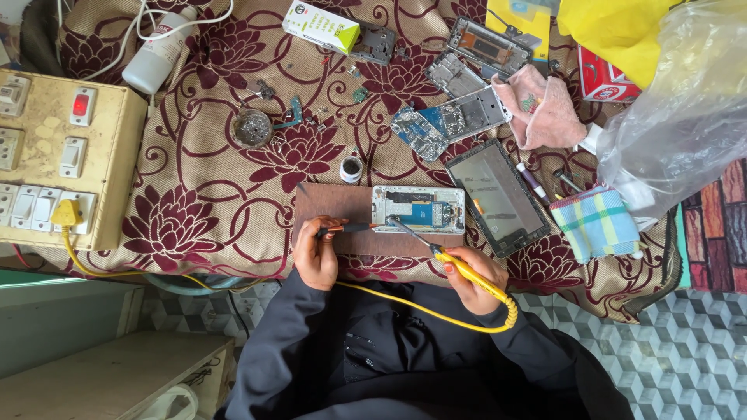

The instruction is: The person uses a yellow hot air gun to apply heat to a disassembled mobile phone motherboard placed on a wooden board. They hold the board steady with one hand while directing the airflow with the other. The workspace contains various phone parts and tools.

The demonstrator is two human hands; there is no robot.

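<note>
Fingers of right hand (pixel 472 274) clench a yellow soldering iron (pixel 467 271); left hand (pixel 317 250) grips tweezers (pixel 348 228) at opened phone (pixel 419 209).

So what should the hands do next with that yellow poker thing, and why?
Probably lower the soldering iron tip a little onto the opened phone's board. The right hand aims it there, and the left hand holds a thin tool at the phone's edge.

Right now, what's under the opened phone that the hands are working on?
The opened phone lies on a brown board, which rests on the flowered maroon cloth. Whatever is beneath the board and cloth is covered. The right hand aims a yellow soldering iron at it.
</note>
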